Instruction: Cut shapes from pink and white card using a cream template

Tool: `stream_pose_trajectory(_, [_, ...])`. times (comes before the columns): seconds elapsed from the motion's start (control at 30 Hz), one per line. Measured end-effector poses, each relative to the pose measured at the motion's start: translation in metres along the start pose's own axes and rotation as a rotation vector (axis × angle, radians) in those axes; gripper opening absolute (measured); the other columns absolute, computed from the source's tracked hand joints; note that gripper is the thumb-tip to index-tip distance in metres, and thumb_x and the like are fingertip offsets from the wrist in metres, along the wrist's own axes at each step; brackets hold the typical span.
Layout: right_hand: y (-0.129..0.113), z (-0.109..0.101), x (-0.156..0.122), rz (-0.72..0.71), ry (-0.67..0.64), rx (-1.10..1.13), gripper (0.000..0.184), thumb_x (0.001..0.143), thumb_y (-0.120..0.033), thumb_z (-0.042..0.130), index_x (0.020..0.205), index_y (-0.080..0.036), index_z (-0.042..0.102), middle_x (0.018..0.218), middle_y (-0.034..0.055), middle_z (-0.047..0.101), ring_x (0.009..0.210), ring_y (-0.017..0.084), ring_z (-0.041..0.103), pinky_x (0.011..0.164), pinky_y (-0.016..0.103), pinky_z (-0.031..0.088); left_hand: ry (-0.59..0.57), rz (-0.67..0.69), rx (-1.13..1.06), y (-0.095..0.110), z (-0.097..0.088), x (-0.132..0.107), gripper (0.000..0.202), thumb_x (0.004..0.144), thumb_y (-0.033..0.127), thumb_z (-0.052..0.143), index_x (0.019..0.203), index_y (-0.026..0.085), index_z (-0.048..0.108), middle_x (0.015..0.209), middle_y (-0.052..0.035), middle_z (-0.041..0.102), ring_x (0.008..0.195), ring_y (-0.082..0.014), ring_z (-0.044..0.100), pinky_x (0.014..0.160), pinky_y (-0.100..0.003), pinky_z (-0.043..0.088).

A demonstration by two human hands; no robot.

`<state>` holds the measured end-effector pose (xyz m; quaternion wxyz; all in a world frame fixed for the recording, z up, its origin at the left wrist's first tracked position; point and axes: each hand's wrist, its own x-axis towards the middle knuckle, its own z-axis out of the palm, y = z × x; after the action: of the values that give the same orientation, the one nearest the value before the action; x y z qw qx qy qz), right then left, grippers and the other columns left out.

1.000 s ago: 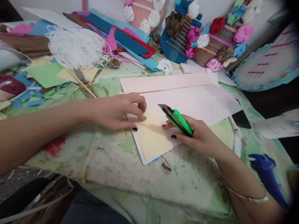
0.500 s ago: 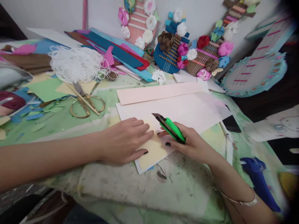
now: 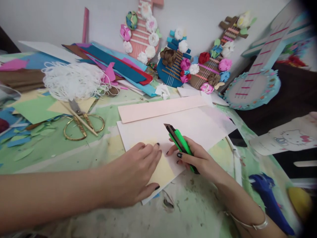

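Note:
My left hand (image 3: 133,173) lies palm down on a cream paper piece (image 3: 167,170), with its fingers stretched forward and its thumb apart. Under the cream piece is a larger white sheet (image 3: 148,134). In my right hand (image 3: 201,160) is a green and black utility knife (image 3: 182,142), its dark blade out and pointing up and to the left above the paper. That blade does not appear to touch the sheet. Along the sheet's far edge runs a pale pink card strip (image 3: 158,109). My left hand covers part of the cream piece.
Gold-handled scissors (image 3: 78,127), a wooden stick (image 3: 85,122) and tangled white string (image 3: 71,81) lie left, among paper scraps. Decorated paper guitars (image 3: 170,71) lean at the back. On the right are a blue tool (image 3: 268,198) and a cup with a cat drawing (image 3: 284,137).
The view has shifted, so the table things sit lower and further left. The knife in my right hand has turned steeper. My left hand stays on the paper, its fingers slightly more drawn together.

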<state>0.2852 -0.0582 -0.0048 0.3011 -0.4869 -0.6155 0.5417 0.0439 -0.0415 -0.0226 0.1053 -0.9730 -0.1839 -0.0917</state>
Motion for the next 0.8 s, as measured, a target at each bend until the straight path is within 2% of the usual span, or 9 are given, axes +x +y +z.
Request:
stream_pose_trajectory(0.2, [0.000, 0.000, -0.001, 0.029, 0.047, 0.020, 0.036, 0.094, -0.028, 0.056, 0.128, -0.025, 0.048, 0.102, 0.0042, 0.065, 0.067, 0.010, 0.055, 0.053, 0.022, 0.042, 0.067, -0.043, -0.074, 0.001, 0.007, -0.004, 0.064, 0.099, 0.049, 0.036, 0.135, 0.000, 0.055, 0.137, -0.0238, 0.058, 0.124, -0.0378, 0.053, 0.103, -0.049, 0.034])
stream_pose_trajectory(0.33, [-0.002, -0.004, -0.005, -0.010, 0.119, 0.189, 0.065, 0.089, -0.020, 0.061, 0.144, -0.041, 0.031, 0.107, 0.0008, 0.065, 0.065, 0.010, 0.058, 0.062, 0.026, 0.051, 0.092, -0.055, -0.074, 0.003, 0.010, -0.006, 0.064, 0.098, 0.049, 0.038, 0.135, 0.000, 0.055, 0.137, -0.0239, 0.058, 0.125, -0.0386, 0.053, 0.105, -0.050, 0.033])
stream_pose_trajectory(0.43, [-0.008, -0.008, -0.006, -0.112, 0.225, 0.330, 0.054, 0.088, -0.021, 0.063, 0.135, -0.042, 0.045, 0.109, -0.0002, 0.067, 0.067, 0.010, 0.063, 0.081, 0.035, 0.057, 0.103, -0.063, -0.075, 0.004, 0.012, -0.007, 0.064, 0.098, 0.050, 0.040, 0.136, 0.000, 0.055, 0.137, -0.0239, 0.058, 0.125, -0.0390, 0.054, 0.105, -0.050, 0.033])
stream_pose_trajectory(0.5, [-0.012, -0.011, -0.005, -0.147, 0.252, 0.400, 0.042, 0.090, -0.034, 0.063, 0.130, -0.037, 0.052, 0.119, 0.0039, 0.068, 0.084, 0.017, 0.071, 0.096, 0.044, 0.054, 0.109, -0.065, -0.080, 0.005, 0.013, -0.007, 0.064, 0.097, 0.050, 0.041, 0.135, 0.000, 0.055, 0.137, -0.0242, 0.058, 0.124, -0.0392, 0.055, 0.105, -0.051, 0.034])
stream_pose_trajectory(0.57, [-0.013, -0.014, -0.005, -0.174, 0.232, 0.436, 0.055, 0.087, -0.059, 0.060, 0.136, -0.034, 0.052, 0.132, 0.0092, 0.065, 0.110, 0.027, 0.069, 0.102, 0.051, 0.051, 0.118, -0.067, -0.089, 0.005, 0.013, -0.007, 0.064, 0.097, 0.050, 0.041, 0.135, 0.000, 0.056, 0.137, -0.0242, 0.058, 0.124, -0.0392, 0.055, 0.105, -0.051, 0.034])
stream_pose_trajectory(0.63, [-0.013, -0.017, -0.004, -0.218, 0.245, 0.416, 0.075, 0.076, -0.075, 0.062, 0.137, -0.032, 0.053, 0.140, 0.0110, 0.061, 0.120, 0.031, 0.064, 0.097, 0.051, 0.055, 0.126, -0.077, -0.103, 0.005, 0.013, -0.007, 0.063, 0.096, 0.049, 0.042, 0.134, 0.001, 0.057, 0.137, -0.0238, 0.058, 0.124, -0.0390, 0.056, 0.106, -0.050, 0.034])
stream_pose_trajectory(0.67, [-0.012, -0.017, -0.004, -0.252, 0.271, 0.392, 0.079, 0.069, -0.077, 0.067, 0.134, -0.032, 0.057, 0.138, 0.0106, 0.062, 0.117, 0.031, 0.066, 0.090, 0.048, 0.058, 0.128, -0.082, -0.111, 0.005, 0.013, -0.007, 0.063, 0.096, 0.050, 0.043, 0.134, 0.001, 0.057, 0.137, -0.0238, 0.058, 0.124, -0.0391, 0.056, 0.106, -0.051, 0.034])
stream_pose_trajectory(0.73, [-0.011, -0.015, -0.005, -0.318, 0.346, 0.338, 0.071, 0.064, -0.069, 0.077, 0.124, -0.033, 0.063, 0.119, 0.0077, 0.073, 0.093, 0.027, 0.074, 0.074, 0.041, 0.061, 0.130, -0.093, -0.126, 0.005, 0.014, -0.008, 0.063, 0.095, 0.051, 0.044, 0.133, 0.003, 0.058, 0.136, -0.0237, 0.059, 0.124, -0.0398, 0.055, 0.105, -0.051, 0.034])
stream_pose_trajectory(0.8, [-0.014, -0.010, -0.009, -0.383, 0.390, 0.279, 0.050, 0.070, -0.057, 0.081, 0.111, -0.031, 0.068, 0.084, 0.0020, 0.078, 0.062, 0.020, 0.071, 0.059, 0.035, 0.056, 0.137, -0.101, -0.135, 0.004, 0.014, -0.008, 0.062, 0.094, 0.052, 0.045, 0.132, 0.004, 0.059, 0.136, -0.0236, 0.059, 0.125, -0.0405, 0.055, 0.104, -0.051, 0.035])
